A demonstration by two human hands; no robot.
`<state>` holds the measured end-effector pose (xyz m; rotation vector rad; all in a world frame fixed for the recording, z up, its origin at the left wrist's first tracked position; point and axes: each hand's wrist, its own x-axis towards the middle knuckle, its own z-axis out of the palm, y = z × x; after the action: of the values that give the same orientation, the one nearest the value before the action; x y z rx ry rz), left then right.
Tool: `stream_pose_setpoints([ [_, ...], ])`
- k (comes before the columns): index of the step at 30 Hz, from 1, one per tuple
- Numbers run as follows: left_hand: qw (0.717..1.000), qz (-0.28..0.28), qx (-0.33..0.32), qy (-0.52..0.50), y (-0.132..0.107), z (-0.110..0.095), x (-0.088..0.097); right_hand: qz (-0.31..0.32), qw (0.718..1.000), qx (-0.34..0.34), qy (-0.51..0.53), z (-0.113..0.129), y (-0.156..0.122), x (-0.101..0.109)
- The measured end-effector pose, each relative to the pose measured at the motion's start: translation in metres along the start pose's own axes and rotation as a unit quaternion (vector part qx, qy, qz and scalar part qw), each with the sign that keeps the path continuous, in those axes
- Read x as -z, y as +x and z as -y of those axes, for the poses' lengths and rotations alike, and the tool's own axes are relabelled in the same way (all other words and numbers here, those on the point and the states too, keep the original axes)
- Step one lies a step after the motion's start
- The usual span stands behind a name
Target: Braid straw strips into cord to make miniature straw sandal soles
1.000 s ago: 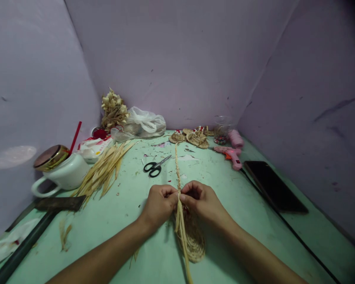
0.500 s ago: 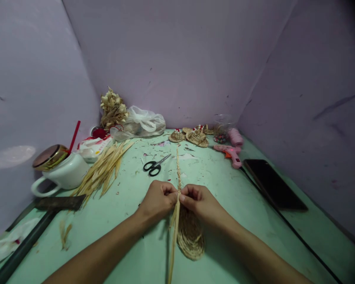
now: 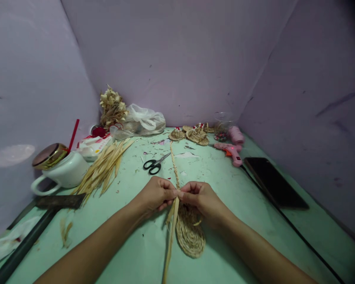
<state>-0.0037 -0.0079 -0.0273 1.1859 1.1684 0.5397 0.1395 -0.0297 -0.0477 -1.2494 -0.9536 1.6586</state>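
A thin straw braid (image 3: 174,163) runs from the far table towards me and ends between my hands. My left hand (image 3: 155,194) and my right hand (image 3: 201,198) meet at its near end, each pinching the loose straw strands (image 3: 170,232) that trail towards me. An oval coiled straw mat (image 3: 191,234) lies flat on the green table (image 3: 127,236), partly under my right hand.
Black scissors (image 3: 154,165) lie behind my hands. A straw bundle (image 3: 105,167), white mug with gold lid (image 3: 59,167) and dark cleaver (image 3: 44,213) are at the left. Pink glue gun (image 3: 231,152), phone (image 3: 273,182) and cable are right; small woven pieces (image 3: 195,135) at the back.
The loose strands have swung from right of centre to the left. Both hands have shifted slightly away from me along the braid, uncovering more of the coiled mat.
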Motion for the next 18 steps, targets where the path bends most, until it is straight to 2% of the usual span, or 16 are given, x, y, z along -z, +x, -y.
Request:
stream_pose_setpoints([
  [5,1.000,0.010,-0.010,-0.009,-0.0001,-0.0015,0.0006,0.000,0.999,-0.029,0.014,0.0068,-0.0038,-0.0011],
  [12,1.000,0.007,-0.026,0.015,-0.0008,-0.0034,0.0014,0.009,0.999,-0.034,0.041,0.0078,-0.0077,-0.0047],
  [18,1.000,0.004,0.022,0.018,0.0005,-0.0015,0.0005,0.010,0.999,-0.033,0.018,0.0065,-0.0073,-0.0045],
])
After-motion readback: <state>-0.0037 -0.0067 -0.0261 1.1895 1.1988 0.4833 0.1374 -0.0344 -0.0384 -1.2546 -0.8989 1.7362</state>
